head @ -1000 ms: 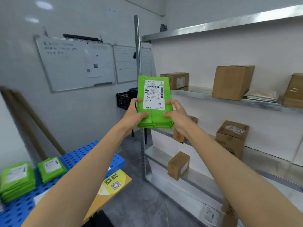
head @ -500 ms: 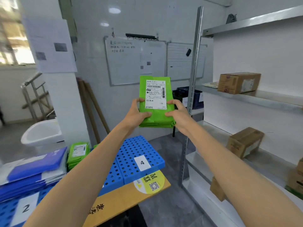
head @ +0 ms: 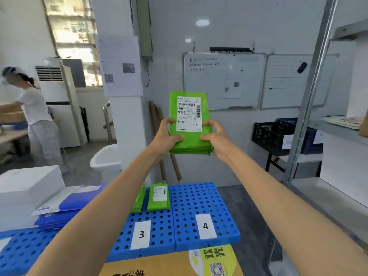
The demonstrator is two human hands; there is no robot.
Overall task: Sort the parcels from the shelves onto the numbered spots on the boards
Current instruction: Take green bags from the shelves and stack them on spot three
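Grip: you are clamping both hands on the parcel [head: 191, 140], with your left hand [head: 167, 136] and right hand [head: 216, 137] each pinching a lower side edge, thumbs lying on the front.
Parcel: you are holding it upright in the air in front of you, well above the boards [head: 199, 198] and touching nothing but your hands.
Why upright: you are turning its label [head: 189, 114] to face you, probably so you are reading off the number before choosing a spot.
Why low on the sides: your thumbs are staying off most of the print, leaving the label open to view.
Boards: spot 3 [head: 141, 234] and spot 4 [head: 205, 226] are lying side by side below your arms.
Spot 3: green parcels [head: 159, 198] are lying at the far end of that board, so like is probably going with like; you are not proving that from here.
Hidden: your fingers are curling behind the parcel, out of sight.
Covered: your left arm is cutting across one green parcel and the boards further left, where blue parcels [head: 59, 214] are stacking up; any number there is not showing.
Unreadable: the label's small print is blurring too much to give a spot.
Cut off: the shelf [head: 338, 127] is running out of view at the right.
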